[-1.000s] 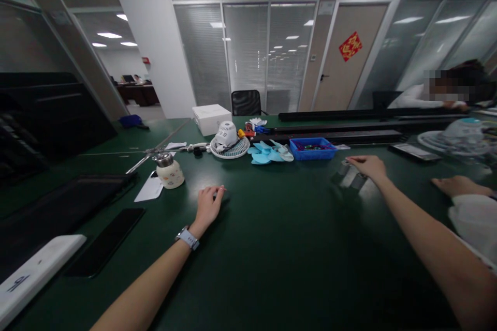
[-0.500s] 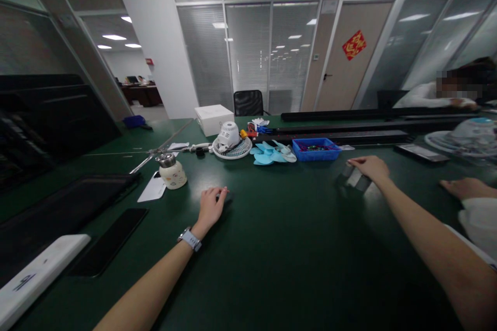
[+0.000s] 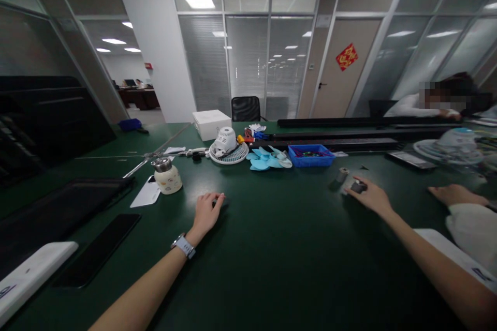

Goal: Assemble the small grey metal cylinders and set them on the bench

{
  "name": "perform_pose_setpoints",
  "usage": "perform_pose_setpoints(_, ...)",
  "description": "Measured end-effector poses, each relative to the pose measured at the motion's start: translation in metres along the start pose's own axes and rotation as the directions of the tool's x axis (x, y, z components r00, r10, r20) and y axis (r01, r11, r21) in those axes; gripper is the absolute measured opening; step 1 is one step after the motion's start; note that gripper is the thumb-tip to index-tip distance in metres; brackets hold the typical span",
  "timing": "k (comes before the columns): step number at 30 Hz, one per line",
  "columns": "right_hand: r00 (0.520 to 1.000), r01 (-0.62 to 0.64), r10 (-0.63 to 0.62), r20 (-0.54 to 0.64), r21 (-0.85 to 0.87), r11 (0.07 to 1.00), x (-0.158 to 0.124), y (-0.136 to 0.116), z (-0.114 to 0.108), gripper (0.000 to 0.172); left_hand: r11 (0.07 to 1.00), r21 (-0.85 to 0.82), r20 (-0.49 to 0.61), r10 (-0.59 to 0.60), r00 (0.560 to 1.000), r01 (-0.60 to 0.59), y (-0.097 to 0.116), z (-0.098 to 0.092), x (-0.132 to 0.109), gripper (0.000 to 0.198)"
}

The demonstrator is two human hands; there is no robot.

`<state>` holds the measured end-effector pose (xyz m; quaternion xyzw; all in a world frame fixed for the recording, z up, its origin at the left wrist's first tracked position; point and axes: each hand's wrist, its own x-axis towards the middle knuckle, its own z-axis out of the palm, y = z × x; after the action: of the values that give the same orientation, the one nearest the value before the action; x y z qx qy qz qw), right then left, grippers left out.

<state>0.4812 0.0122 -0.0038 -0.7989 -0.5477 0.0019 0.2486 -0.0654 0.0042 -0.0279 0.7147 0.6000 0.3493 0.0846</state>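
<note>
My left hand (image 3: 205, 212), with a watch on its wrist, lies palm down on the green table (image 3: 272, 258). Its fingers are together and curled over a small dark thing that I cannot make out. My right hand (image 3: 368, 197) reaches across the table's right side, fingertips pinched on a small dark part (image 3: 357, 186). A small grey cylinder (image 3: 342, 174) stands just beyond it, apart from the hand.
Further back lie a white fan motor on its grille (image 3: 229, 147), blue fan blades (image 3: 268, 158) and a blue tray (image 3: 310, 155). A cream flask (image 3: 167, 176), white card (image 3: 146, 195) and black phone (image 3: 97, 251) are left. Another person's hand (image 3: 456, 195) rests at right.
My right hand has drawn back toward me with the small dark part, leaving the grey cylinder behind. My left hand stays put. The view has tilted slightly.
</note>
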Motion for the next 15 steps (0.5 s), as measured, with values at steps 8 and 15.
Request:
perform_pose_setpoints(8,0.933,0.352,-0.358,-0.034,0.291,0.889,-0.041,-0.08,0.025,0.063,0.998,-0.07,-0.02,-0.004,1.0,0.003,0.017,0.005,0.0,0.035)
perform_pose_setpoints(15,0.778,0.477,-0.621,0.091,0.557,0.68,-0.106,-0.225,0.074,0.065,0.957,-0.233,-0.021,0.172,0.985,-0.172,0.054,0.02,-0.003,0.037)
